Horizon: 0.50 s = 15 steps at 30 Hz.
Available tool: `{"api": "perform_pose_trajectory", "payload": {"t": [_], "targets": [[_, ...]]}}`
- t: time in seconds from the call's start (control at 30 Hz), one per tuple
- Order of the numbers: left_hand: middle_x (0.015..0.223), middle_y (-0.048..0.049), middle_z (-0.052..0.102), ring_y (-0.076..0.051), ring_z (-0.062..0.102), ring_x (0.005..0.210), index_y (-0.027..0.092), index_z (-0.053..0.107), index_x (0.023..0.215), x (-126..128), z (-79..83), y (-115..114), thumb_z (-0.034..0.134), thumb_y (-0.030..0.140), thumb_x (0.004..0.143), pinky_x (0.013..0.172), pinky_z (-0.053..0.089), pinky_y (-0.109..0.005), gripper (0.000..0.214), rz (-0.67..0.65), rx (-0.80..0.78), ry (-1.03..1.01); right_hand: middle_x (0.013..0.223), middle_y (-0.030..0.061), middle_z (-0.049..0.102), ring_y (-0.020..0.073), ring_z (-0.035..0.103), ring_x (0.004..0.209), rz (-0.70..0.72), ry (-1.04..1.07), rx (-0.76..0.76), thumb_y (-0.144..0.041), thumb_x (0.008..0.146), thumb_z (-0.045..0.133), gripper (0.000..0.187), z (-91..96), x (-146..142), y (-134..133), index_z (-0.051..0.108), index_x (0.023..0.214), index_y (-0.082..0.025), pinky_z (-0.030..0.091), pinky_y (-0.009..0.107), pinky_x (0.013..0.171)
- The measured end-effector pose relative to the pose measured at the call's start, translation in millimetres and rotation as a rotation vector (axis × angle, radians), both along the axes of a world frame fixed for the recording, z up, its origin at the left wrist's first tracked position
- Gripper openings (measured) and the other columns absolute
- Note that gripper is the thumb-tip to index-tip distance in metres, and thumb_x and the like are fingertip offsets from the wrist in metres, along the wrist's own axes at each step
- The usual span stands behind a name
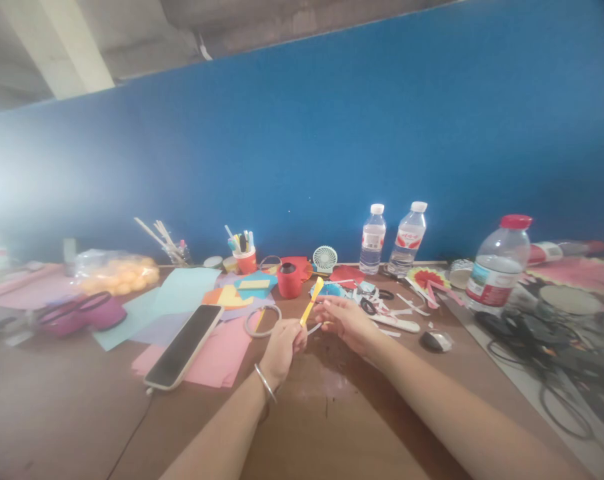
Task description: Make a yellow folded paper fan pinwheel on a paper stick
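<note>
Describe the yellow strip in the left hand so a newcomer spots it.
Below the blue partition wall, find the red cylindrical cup at the middle of the brown table. In front of it, the left hand pinches a narrow yellow paper strip tilted up to the right. It is the only yellow piece raised off the table; the other yellow paper lies flat.

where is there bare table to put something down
Bare table lies nearer you than the left hand and right hand, and below the phone. Crowded: coloured paper behind the phone, scraps beyond the right hand, cables at the right edge.
</note>
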<state>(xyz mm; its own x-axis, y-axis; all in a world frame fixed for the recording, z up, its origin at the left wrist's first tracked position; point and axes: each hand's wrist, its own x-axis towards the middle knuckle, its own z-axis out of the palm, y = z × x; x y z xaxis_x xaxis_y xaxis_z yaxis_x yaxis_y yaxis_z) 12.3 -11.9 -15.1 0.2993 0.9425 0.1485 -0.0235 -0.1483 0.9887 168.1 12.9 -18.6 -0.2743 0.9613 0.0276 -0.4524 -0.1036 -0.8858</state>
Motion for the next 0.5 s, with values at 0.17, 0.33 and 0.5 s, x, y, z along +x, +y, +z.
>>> {"api": "perform_pose_trajectory", "payload": {"t": [0.17, 0.33, 0.5], "targets": [[0.039, 0.0058, 0.024, -0.005, 0.021, 0.038, 0.017, 0.026, 0.043, 1, -0.4, -2, 0.035, 0.021, 0.07, 0.042, 0.014, -0.023, 0.029, -0.116, -0.111, -0.145, 0.081, 0.001, 0.058, 0.0082, 0.056, 0.063, 0.039, 0.204, -0.028, -0.03, 0.07, 0.061, 0.023, 4.1, -8, -10, 0.057, 0.09, -0.02, 0.043, 0.018, 0.053], [0.038, 0.0057, 0.024, -0.005, 0.022, 0.038, 0.017, 0.026, 0.042, 0, 0.6, -2, 0.035, 0.021, 0.071, 0.043, 0.013, -0.023, 0.03, -0.127, -0.085, -0.123, 0.066, -0.002, 0.055, 0.0069, 0.053, 0.058, -0.043, 0.208, 0.011, -0.028, 0.067, 0.064, 0.017, -1.5, -4, -3, 0.057, 0.079, -0.018, 0.04, 0.016, 0.05], [0.04, 0.005, 0.028, -0.006, 0.025, 0.04, 0.016, 0.029, 0.043, 0, -1.4, -2, 0.036, 0.022, 0.073, 0.044, 0.018, -0.023, 0.031, -0.106, -0.022, -0.135, 0.065, -0.0018, 0.055, 0.0069, 0.052, 0.059, -0.148, 0.278, 0.021, -0.025, 0.065, 0.066, 0.014, -4.2, -2, 2, 0.057, 0.071, -0.017, 0.039, 0.017, 0.052]]}}
